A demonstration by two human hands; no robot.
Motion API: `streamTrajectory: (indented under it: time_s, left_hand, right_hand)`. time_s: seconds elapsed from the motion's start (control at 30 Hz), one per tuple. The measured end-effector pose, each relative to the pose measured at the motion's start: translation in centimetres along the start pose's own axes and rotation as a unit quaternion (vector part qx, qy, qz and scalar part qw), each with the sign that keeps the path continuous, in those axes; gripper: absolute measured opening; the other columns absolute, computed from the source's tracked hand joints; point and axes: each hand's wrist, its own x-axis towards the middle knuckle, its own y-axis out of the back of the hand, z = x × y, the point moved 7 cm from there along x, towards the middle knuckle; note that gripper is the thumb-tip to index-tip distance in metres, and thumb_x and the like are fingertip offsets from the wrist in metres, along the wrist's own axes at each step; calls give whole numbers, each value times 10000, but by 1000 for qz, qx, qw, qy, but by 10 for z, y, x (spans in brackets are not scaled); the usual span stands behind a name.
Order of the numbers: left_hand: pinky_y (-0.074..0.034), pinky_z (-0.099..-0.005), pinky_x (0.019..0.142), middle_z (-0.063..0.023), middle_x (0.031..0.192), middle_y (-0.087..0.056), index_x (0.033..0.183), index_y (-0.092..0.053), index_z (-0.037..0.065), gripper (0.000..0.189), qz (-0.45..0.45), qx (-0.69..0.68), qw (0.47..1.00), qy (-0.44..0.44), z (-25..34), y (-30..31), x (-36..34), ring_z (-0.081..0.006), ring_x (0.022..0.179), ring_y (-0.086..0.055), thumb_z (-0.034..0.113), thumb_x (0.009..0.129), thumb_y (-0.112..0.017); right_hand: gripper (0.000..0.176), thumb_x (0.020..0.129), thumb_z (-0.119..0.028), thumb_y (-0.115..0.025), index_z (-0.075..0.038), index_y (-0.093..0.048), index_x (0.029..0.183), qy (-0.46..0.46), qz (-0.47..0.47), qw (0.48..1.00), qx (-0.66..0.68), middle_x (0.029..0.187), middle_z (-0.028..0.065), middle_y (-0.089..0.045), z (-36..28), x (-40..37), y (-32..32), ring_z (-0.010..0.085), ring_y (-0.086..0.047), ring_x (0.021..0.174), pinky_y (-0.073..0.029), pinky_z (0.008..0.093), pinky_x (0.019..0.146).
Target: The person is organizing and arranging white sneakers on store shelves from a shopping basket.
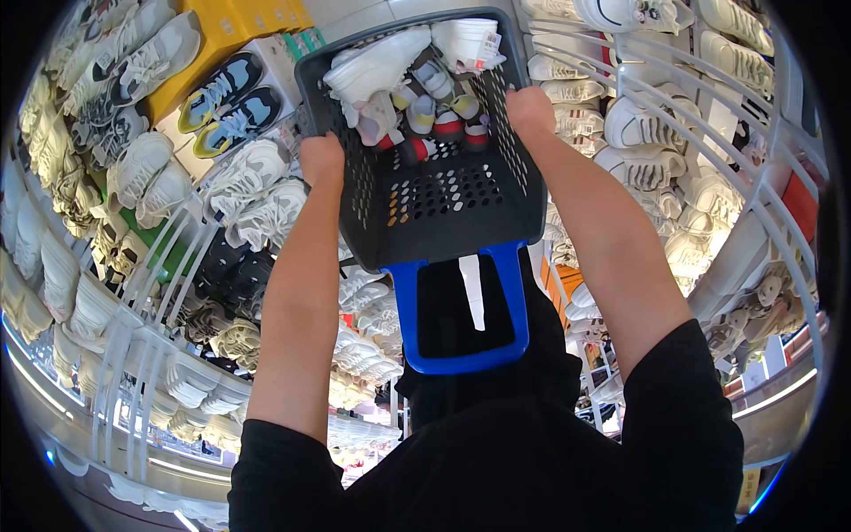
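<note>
A dark grey shopping basket (461, 232) with perforated walls is held out in front of my body. Its blue handle (465, 364) hangs down toward me. My left hand (321, 158) is closed on the basket's left rim, and my right hand (530, 111) grips the right rim. At the basket's far end lie a large white shoe (383, 64) and another white shoe (463, 40) with a paper tag. Beside them sit several small shoes (448, 129) in red, grey, white and yellow. The fingertips of both hands are mostly hidden.
White wire racks (146, 332) full of mostly white sneakers line the left side. Similar shelves of pale sneakers (643, 124) stand close on the right, behind curved rails (762, 191). A blue, black and yellow pair of sneakers (226, 106) rests by yellow boxes (213, 31).
</note>
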Motion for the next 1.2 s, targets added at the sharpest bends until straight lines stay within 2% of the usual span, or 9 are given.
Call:
streamTrajectory:
  time_s: [0.37,1.2]
  left_hand:
    - [-536,-502,933,-285,1103,-720,1051,-744,-56,485,-5,9,999,-34,47,26,36,-438,1072,-690,400,920,-647]
    - [-544,-488,931,-245,1150,-725,1097,-738,-26,494,-5,17,1000,23,106,78,92,-407,1100,-693,434,932,-662]
  right_hand:
    - [418,927,-364,-591,-4,-764,1051,-19,6,1000,4,1102,237,-733,-33,30,22,415,-695,1067,-538,487,933]
    - [411,942,-370,-613,-13,-764,1078,-10,-19,1000,4,1117,227,-735,-133,73,76,404,-693,1087,-541,464,935]
